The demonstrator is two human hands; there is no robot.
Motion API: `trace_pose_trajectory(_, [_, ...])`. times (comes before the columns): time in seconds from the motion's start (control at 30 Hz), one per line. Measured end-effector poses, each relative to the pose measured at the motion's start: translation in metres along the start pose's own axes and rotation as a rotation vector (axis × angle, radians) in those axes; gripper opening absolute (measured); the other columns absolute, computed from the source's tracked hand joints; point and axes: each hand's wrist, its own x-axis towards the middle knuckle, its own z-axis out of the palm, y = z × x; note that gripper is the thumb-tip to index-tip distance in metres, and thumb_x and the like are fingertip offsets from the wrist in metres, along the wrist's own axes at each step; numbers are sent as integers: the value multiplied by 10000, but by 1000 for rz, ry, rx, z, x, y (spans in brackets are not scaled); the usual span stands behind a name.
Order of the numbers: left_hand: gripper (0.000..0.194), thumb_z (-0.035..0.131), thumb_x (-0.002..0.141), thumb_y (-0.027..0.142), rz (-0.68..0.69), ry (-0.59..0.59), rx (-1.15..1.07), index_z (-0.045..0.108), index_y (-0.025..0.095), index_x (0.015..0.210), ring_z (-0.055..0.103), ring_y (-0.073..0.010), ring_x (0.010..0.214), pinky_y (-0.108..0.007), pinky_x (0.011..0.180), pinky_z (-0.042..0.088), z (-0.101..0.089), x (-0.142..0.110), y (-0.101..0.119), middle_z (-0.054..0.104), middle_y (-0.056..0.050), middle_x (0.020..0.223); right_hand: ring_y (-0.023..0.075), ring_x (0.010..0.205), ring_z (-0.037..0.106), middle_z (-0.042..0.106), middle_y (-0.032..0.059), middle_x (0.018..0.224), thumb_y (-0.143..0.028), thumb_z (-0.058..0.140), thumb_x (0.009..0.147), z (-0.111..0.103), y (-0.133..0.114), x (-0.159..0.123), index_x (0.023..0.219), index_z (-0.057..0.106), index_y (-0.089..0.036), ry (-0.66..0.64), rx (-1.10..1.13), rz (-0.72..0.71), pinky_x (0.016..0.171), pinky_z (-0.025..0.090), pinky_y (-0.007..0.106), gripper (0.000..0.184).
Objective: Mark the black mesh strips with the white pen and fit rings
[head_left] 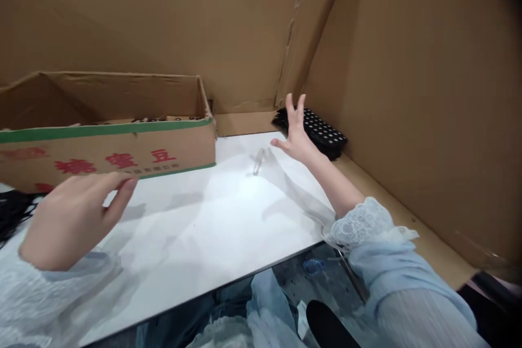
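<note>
My left hand (pixel 75 215) is over the left of the white table (pixel 220 217), before the open cardboard box (pixel 187 149). Its thumb and forefinger meet in a pinch; whatever is between them, if anything, is too small or hidden to make out. Out over the far right of the table, my right hand (pixel 297 138) has its fingers spread and holds nothing. Closest to it is a stack of black cloth-like pieces with white dots (pixel 324 133), partly behind the fingers. A small clear strip (pixel 258 162) lies on the table left of that hand.
Tall cardboard walls (pixel 408 92) stand behind and to the right of the table. Small dark ring-like pieces (pixel 163 119) show inside the box. Black stringy material (pixel 14 212) lies at the left edge. Below the table's front edge are my lap and the floor.
</note>
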Motion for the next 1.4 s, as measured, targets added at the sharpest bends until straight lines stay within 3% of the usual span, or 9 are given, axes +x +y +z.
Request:
trace_pose_trajectory(0.17, [188,363,832,340,237,91,164,507,229,786,561,-213,738,-312,755,387,33,24,31,616,-22,724,298,1000,479,595,122,859,-595,230,825,-35,74,-15,1032,616,-186,-52,-223,249,843,358,458,599])
trace_pose_trajectory(0.27, [226,378,808,377,283,-4,148,520,231,710,571,-218,703,-328,751,395,62,27,16,638,-22,692,339,1130,359,517,152,1084,-590,337,799,-47,108,-27,987,636,-176,19,-374,262,906,291,510,544])
trace_pose_trajectory(0.4, [307,324,819,410,183,-196,154,556,227,737,581,-223,706,-328,740,396,89,27,-2,674,-21,749,385,1259,196,203,190,1388,-635,443,717,-49,145,-33,1361,236,-196,-111,-361,458,950,245,540,806])
trace_pose_trajectory(0.47, [341,302,830,410,117,-295,103,579,211,842,583,-233,796,-323,777,389,92,27,-1,678,-32,870,358,1248,261,262,204,1370,-624,425,732,-46,159,-32,1376,182,-155,-242,-346,547,965,272,492,833])
trace_pose_trajectory(0.6, [378,296,835,422,54,-376,6,574,188,938,554,-238,915,-313,844,364,92,25,8,648,-45,987,329,1179,387,412,195,1291,-583,429,751,-41,169,-26,1321,333,-112,-317,-357,557,967,307,436,747])
trace_pose_trajectory(0.9, [329,302,827,421,35,-235,-83,562,221,834,565,-204,863,-295,837,365,108,21,4,661,-7,910,267,1017,550,586,135,1132,-462,433,797,-52,165,-21,1206,506,-138,-306,-387,522,859,404,339,527])
trace_pose_trajectory(1.07, [317,317,826,425,57,-196,-118,561,222,820,562,-205,834,-322,864,364,109,20,3,654,-19,882,240,881,579,643,119,963,-379,365,844,-63,150,-6,1024,599,-147,-145,-450,448,737,414,316,375])
trace_pose_trajectory(1.27, [245,417,800,410,119,-131,-316,568,218,809,552,-220,817,-362,855,369,100,18,11,640,-35,856,145,551,494,576,37,633,-383,358,860,-83,75,12,810,591,-167,241,-411,123,538,342,258,321])
trace_pose_trajectory(1.4, [239,455,804,386,122,-261,-605,544,224,956,529,-232,934,-363,872,372,89,12,37,595,-49,1000,109,528,462,529,3,592,-377,383,862,-92,6,6,742,575,-174,326,-221,-25,518,342,237,304])
